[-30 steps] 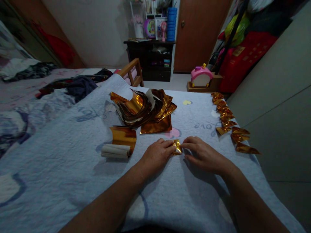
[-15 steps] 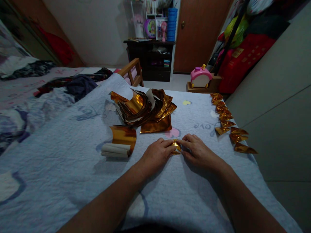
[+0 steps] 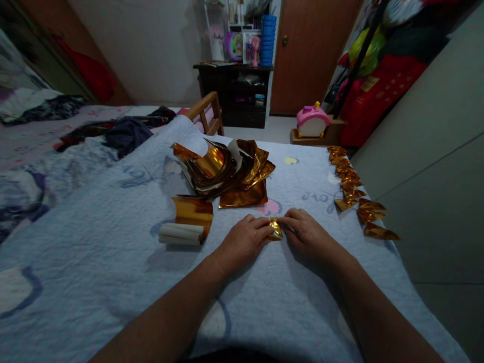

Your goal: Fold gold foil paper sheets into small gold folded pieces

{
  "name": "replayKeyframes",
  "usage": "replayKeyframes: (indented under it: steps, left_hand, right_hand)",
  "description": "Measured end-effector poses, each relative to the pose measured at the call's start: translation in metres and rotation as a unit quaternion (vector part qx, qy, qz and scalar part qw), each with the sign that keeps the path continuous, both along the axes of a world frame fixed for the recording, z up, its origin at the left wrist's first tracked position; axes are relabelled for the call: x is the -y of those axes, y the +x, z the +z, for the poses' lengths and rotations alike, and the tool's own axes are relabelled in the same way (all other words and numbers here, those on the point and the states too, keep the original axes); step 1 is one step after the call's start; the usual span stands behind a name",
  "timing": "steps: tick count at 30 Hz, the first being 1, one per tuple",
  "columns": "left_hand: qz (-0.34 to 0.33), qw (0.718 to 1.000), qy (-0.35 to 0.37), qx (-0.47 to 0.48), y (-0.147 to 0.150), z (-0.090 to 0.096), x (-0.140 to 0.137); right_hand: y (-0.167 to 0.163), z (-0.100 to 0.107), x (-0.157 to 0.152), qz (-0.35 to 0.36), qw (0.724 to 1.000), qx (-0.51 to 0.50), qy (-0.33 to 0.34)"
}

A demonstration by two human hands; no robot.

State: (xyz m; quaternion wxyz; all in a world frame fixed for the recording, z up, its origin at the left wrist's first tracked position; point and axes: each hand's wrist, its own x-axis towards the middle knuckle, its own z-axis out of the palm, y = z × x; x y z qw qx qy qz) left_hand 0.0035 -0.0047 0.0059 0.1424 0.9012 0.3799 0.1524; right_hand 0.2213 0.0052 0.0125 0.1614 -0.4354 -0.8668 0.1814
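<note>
Gold foil piece (image 3: 276,230), small and creased, lies on the pale blue bedspread (image 3: 113,282) straight ahead of me, just below a printed pink heart and between my two hands. I have the left hand (image 3: 244,242) closed in on it, fingers together and laid over its left side, pinning it to the cloth. The right hand (image 3: 310,236) sits at the opposite edge, its index finger stretched out to the upper right corner and the other fingers curled; from my camera I can't tell whether its thumb and finger actually pinch the foil. Beyond the left hand I see a curved bundle of sheets (image 3: 193,212), gold above with a grey-white rolled edge below, and just past that a fanned stack of gold sheets (image 3: 212,164) with one flat sheet jutting towards me. Off to my right, well apart from the hands, folded gold pieces (image 3: 350,176) run in a line along the bed's edge, the nearest few in a group of their own. Farther out my view takes in a dark cabinet (image 3: 232,113), a wooden door (image 3: 313,55) and a pink toy (image 3: 313,120).
</note>
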Motion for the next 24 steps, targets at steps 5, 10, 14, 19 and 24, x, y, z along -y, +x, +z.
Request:
replayKeyframes:
  steps: [5,10,14,19,24]
  left_hand:
    - [0.009,1.0,-0.003,0.016,-0.001,-0.003,-0.0001]
    - [0.01,0.999,-0.007,0.05,-0.0025,-0.0066,-0.0007]
    - [0.029,0.998,-0.021,0.061,-0.0011,-0.0071,0.0002]
    - [0.086,0.994,-0.044,0.06,0.0012,-0.0087,0.0028]
    - [0.062,0.996,-0.027,0.059,0.0026,-0.0077,0.0011]
  right_hand:
    - [-0.0011,-0.0012,0.0,-0.014,1.0,0.021,0.006]
    - [0.006,-0.006,-0.0003,-0.011,1.0,-0.019,0.002]
    - [0.0069,-0.0061,-0.0001,-0.013,0.999,-0.031,0.007]
    - [0.0021,-0.0027,0.0012,-0.006,1.0,-0.014,0.0]
    - [-0.0012,-0.002,0.0025,0.002,1.0,-0.017,-0.001]
